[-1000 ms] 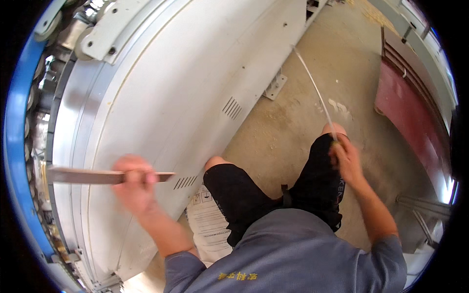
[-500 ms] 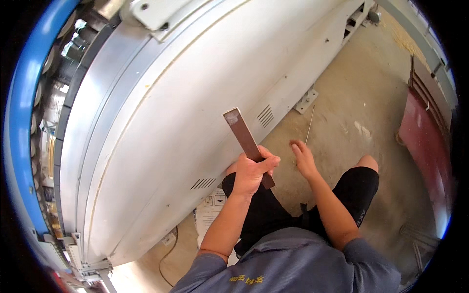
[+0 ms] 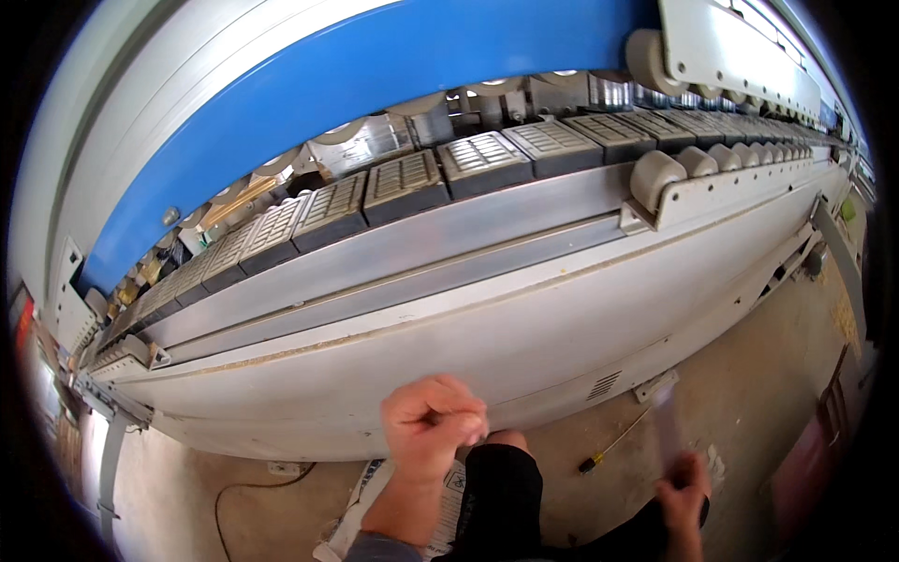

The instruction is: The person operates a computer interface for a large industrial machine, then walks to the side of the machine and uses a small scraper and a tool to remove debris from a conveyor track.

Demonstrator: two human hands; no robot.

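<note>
My right hand (image 3: 684, 492) grips the lower part of a narrow, flat brown strip (image 3: 669, 436), which stands up blurred above the floor at the lower right. Loosely curled into a fist, my left hand (image 3: 431, 426) is raised before the white side panel (image 3: 393, 356) of a long machine. Nothing shows between its fingers. Between the two hands, a screwdriver (image 3: 590, 464) with a yellow-and-black handle and a long thin shaft lies on the floor.
Above the panel runs a chain of black slatted pads (image 3: 403, 183) under a blue beam (image 3: 421, 47), with pale rollers (image 3: 660, 178) at the right. A white printed sack (image 3: 361, 501) and a dark cable (image 3: 234, 487) lie below. Reddish-brown boards (image 3: 810, 459) stand far right.
The strip has passed from my left hand to my right, which has moved out to the right. My left hand has curled closed. The view has swung left and up toward the machine.
</note>
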